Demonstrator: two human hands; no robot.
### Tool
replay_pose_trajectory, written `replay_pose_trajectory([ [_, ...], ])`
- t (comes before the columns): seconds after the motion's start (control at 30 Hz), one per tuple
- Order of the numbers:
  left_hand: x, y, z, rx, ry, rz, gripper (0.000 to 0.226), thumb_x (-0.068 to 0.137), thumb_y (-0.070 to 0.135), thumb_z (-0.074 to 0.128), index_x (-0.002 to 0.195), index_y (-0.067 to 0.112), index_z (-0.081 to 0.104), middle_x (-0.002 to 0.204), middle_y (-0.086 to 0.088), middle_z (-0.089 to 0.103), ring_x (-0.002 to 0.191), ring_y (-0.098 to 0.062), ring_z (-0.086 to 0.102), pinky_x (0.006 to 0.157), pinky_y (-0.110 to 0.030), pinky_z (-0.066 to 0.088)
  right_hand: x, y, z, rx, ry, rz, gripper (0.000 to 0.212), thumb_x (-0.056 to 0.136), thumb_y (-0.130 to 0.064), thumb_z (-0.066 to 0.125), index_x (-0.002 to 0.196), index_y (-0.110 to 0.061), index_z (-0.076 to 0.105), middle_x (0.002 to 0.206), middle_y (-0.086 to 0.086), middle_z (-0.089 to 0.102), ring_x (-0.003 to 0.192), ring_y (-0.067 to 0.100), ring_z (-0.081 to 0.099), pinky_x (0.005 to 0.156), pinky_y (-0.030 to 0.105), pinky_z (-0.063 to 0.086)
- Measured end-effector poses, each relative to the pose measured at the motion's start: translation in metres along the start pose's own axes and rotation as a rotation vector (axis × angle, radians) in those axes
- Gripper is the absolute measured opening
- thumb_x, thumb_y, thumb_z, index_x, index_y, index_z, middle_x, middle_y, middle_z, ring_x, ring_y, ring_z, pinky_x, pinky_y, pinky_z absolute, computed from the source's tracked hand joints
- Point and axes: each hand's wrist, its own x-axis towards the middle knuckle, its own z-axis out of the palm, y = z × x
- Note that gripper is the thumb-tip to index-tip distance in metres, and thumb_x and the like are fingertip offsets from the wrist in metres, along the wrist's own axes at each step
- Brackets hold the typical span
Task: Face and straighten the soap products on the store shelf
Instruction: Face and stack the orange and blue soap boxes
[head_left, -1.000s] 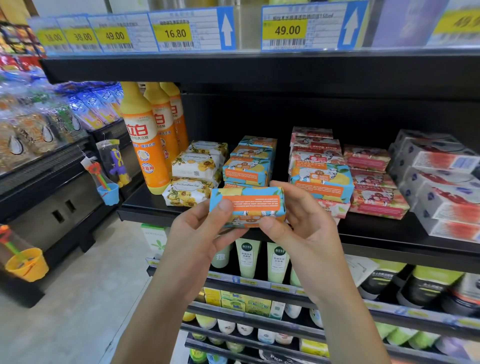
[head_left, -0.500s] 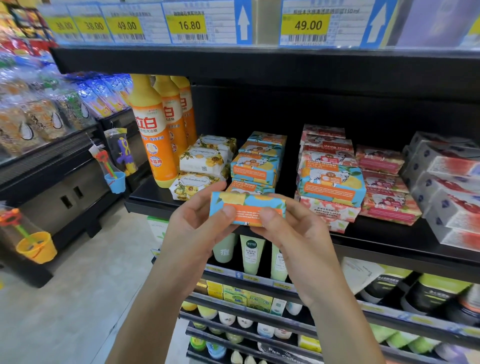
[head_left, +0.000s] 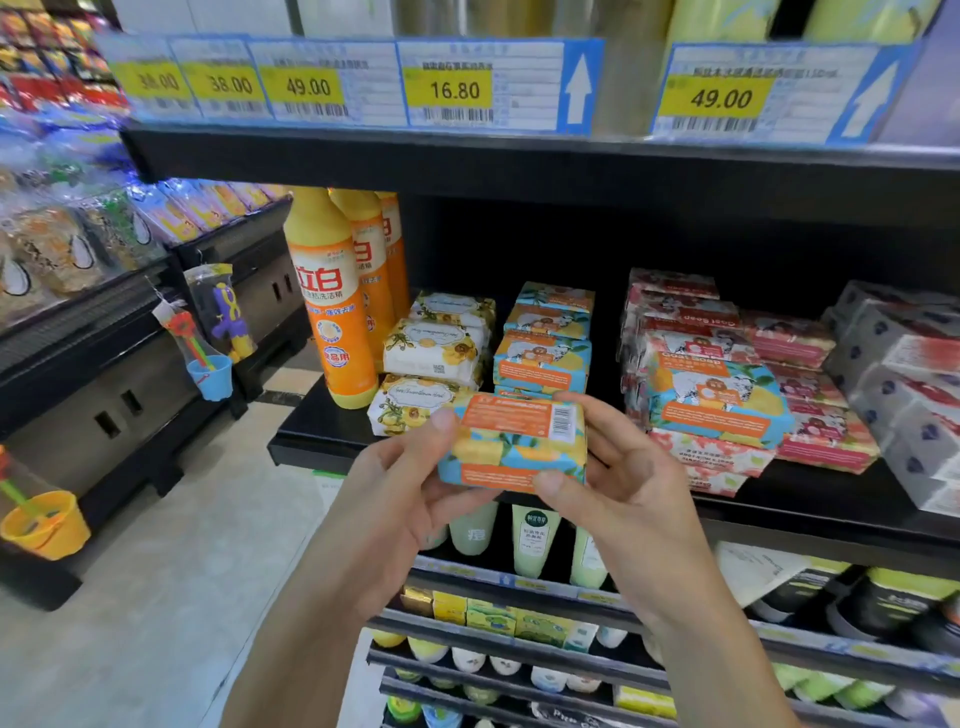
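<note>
- The left hand (head_left: 395, 499) and the right hand (head_left: 631, 483) are each clamping their grip on one blue-and-orange soap box (head_left: 514, 447), with the thumbs pressing on its near face
- The box is hanging tilted in the grip, just in front of the shelf (head_left: 311, 436) edge
- A matching soap stack (head_left: 543, 358) is sitting just beyond the grip, and the orange bottles (head_left: 332, 312) are standing beyond and to its left

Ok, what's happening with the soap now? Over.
Left hand and right hand hold soap bar before shelf. Barcode side up. Nothing in the way.
</note>
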Motion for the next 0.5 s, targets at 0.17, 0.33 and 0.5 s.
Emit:
replay_pose_trajectory([
  [0.17,0.010,0.004,-0.013,0.043,0.008,-0.058,0.047,0.092,0.031,0.067,0.122,-0.004,0.067,0.118,-0.020,0.073,0.112,-0.034,0.071,0.094,-0.041,0.059,0.004,0.001,0.005,-0.061,-0.038,0.016,0.068,0.078,0.002,0.078,0.140,-0.014,0.055,0.136,0.007,0.066,0.127,0.026,0.062,0.103,0.039,0.054],
  [0.33,0.014,0.004,-0.025,0.045,-0.011,-0.027,0.044,0.091,0.021,0.062,0.127,-0.003,0.064,0.120,-0.017,0.073,0.113,-0.031,0.071,0.094,-0.039,0.059,0.008,0.006,0.016,-0.084,0.004,0.089,0.069,0.079,-0.020,0.084,0.141,-0.027,0.055,0.134,0.000,0.067,0.126,0.023,0.063,0.103,0.040,0.054],
  [0.5,0.015,0.004,-0.035,0.057,-0.013,0.010,0.041,0.091,0.016,0.063,0.129,0.001,0.063,0.121,-0.013,0.074,0.114,-0.028,0.071,0.097,-0.041,0.057,0.015,0.008,0.034,-0.038,0.174,0.147,0.062,0.071,-0.037,0.076,0.128,-0.020,0.062,0.113,0.004,0.077,0.104,0.020,0.074,0.084,0.031,0.061],
])
